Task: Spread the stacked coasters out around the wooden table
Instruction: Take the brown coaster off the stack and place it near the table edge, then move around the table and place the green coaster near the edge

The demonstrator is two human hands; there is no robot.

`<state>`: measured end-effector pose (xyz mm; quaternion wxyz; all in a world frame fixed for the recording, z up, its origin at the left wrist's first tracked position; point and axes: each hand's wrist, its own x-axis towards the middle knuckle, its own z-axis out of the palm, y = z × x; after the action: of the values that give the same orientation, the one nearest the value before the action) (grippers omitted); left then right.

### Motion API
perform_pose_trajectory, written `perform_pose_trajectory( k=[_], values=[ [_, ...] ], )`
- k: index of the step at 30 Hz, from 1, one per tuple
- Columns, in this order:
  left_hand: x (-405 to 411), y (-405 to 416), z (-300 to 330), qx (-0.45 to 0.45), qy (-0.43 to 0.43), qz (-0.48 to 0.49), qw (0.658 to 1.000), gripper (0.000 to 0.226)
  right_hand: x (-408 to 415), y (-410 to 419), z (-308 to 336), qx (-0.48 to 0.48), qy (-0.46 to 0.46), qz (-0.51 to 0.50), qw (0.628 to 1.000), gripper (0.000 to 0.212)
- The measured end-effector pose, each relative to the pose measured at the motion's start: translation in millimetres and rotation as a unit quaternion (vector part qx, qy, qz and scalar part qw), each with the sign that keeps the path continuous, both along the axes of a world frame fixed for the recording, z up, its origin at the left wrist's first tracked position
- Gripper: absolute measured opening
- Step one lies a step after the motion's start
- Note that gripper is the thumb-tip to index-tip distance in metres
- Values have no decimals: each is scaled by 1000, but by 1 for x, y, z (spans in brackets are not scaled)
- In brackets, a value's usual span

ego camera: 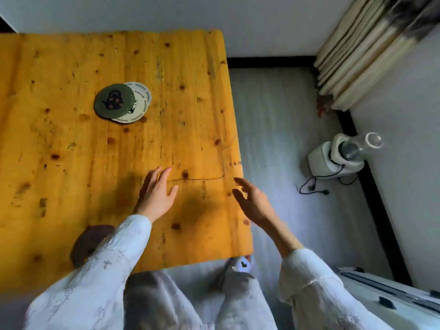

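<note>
A small stack of round coasters (122,102) lies on the wooden table (71,163), toward its far middle. The top one is dark green with a teapot picture; pale coasters with lettering (142,101) peek out to its right. A dark brown round coaster (88,241) lies near the front edge, partly hidden under my left sleeve. My left hand (156,195) hovers flat over the table, fingers apart, holding nothing. My right hand (252,202) is at the table's right edge, fingers spread and empty. Both hands are well short of the stack.
The table's right edge runs beside pale floor. A white appliance with a clear jug (342,156) and its black cord (312,186) sit on the floor at the right wall. Folded curtains (362,48) hang at upper right. A white unit (392,298) stands at lower right.
</note>
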<state>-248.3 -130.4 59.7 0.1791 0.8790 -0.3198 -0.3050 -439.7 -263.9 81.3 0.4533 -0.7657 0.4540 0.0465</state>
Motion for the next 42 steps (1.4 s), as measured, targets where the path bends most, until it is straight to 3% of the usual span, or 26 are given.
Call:
perform_pose_trajectory(
  k=[7,19,26,32,42],
  values=[
    [-143,-77,34,-127,54,3,990,48,-125,-91,58,-36,-8,-80,996,34],
    [-167,-179,37,-143,49,41,988,43,-144,-197,70,-3,-1,-24,1000,33],
    [-160,-258,28,-165,48,104,980,42,-99,-289,72,-31,11,57,998,32],
    [-128,-281,43,-176,-3,156,972,40,-39,-323,77,-41,-2,144,989,32],
    [-71,-243,35,-142,-21,348,926,40,108,-314,65,-22,-7,391,920,31]
  ],
)
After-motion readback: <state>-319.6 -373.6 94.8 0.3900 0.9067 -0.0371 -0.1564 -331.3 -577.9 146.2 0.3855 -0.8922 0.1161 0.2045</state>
